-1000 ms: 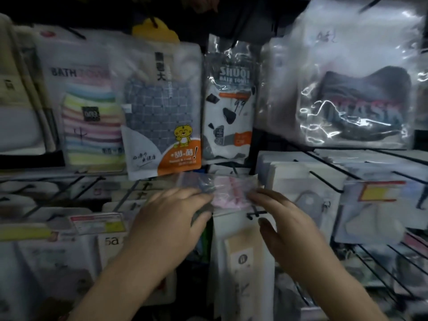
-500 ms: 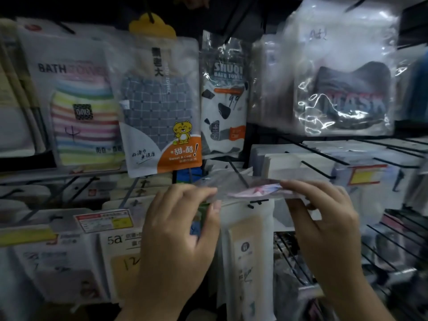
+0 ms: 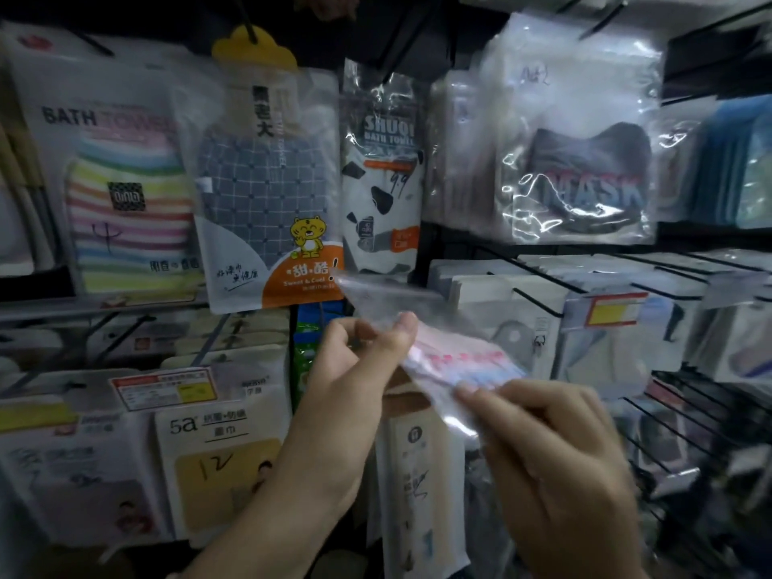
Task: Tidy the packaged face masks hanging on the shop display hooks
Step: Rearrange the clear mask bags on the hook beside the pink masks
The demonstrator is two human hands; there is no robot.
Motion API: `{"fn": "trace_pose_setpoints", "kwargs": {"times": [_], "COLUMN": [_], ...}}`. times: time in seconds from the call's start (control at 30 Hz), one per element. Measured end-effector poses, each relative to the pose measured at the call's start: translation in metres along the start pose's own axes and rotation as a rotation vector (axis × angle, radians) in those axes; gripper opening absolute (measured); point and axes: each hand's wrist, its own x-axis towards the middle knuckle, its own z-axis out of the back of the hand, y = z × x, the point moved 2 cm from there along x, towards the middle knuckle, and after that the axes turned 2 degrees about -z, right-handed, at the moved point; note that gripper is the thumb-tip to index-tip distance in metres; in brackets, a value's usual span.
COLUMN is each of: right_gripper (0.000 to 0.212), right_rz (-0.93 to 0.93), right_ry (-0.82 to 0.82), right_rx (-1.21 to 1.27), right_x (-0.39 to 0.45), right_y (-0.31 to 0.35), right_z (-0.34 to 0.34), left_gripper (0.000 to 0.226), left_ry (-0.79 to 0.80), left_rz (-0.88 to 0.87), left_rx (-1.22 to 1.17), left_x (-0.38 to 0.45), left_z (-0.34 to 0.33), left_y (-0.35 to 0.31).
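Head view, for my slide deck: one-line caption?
Both hands, left and right, hold a clear mask packet before the display hooks.

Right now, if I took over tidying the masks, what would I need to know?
Left hand pinches the upper part of a clear mask packet; right hand pinches its lower edge. The packet is tilted, off any hook, in front of the display. A dark mask pack hangs upper right; black hooks stick out just right of the packet. Left to do: hang this packet on a hook and straighten the others.
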Motion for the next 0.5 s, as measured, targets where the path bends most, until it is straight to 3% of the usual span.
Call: {"fn": "trace_pose_setpoints", "kwargs": {"times": [0.1, 0.3, 0.37, 0.5], "right_gripper": [0.027, 0.055, 0.05, 0.055], "right_rz": [0.024, -0.196, -0.201, -0.21], "right_ry": [0.092, 0.594, 0.616, 0.496], "right_rx": [0.057, 0.198, 0.178, 0.17], "right_x": [-0.007, 0.006, 0.023, 0.074], "right_y": [-0.006, -0.025, -0.034, -0.05], "right_z": [-0.011, -0.02, -0.017, -0.006], "left_gripper": [0.023, 0.028, 0.031, 0.026], "left_ry": [-0.12, -0.137, -0.12, -0.049], "left_rz": [-0.074, -0.144, -0.166, -0.22], "left_rx": [0.022, 0.154, 0.169, 0.243], "left_x": [0.013, 0.032, 0.035, 0.034], "left_z": [-0.002, 0.006, 0.006, 0.003], "left_y": [-0.002, -0.016, -0.02, -0.029]}}
